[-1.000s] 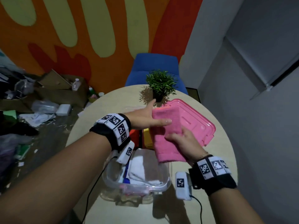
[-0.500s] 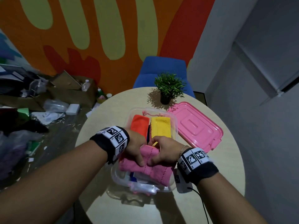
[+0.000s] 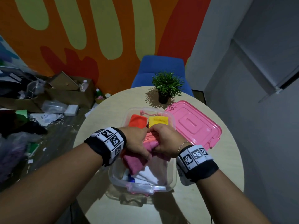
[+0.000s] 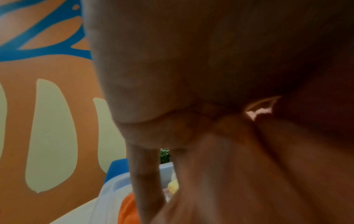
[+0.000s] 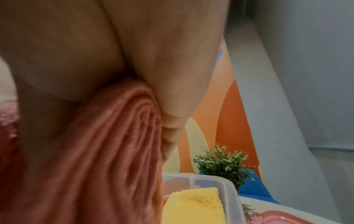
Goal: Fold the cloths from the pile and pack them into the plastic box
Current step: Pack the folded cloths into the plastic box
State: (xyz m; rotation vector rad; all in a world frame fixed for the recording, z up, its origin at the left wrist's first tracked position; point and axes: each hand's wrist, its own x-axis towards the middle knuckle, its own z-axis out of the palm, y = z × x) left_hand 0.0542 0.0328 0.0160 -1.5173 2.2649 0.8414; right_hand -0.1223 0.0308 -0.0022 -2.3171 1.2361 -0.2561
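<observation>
Hands meet over the clear plastic box (image 3: 172,185) at the tabletop (image 3: 226,183) centre. The left hand (image 3: 137,143) and right hand (image 3: 165,139) both have fingers (image 3: 157,128) curled tight on a folded pink cloth (image 3: 135,164), held above the box's 6 o'clock half. Inside, at 12 o'clock, sit an orange cloth (image 3: 137,122) and a yellow cloth (image 3: 159,121); white cloths (image 3: 148,176) lie underneath. A pink lid (image 3: 194,125) rests at 2 o'clock, a potted plant (image 3: 166,86) at 12.

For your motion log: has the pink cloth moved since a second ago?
Yes. The pink cloth, gripped by the left hand and right hand, came down from beside the pink lid into the plastic box.
</observation>
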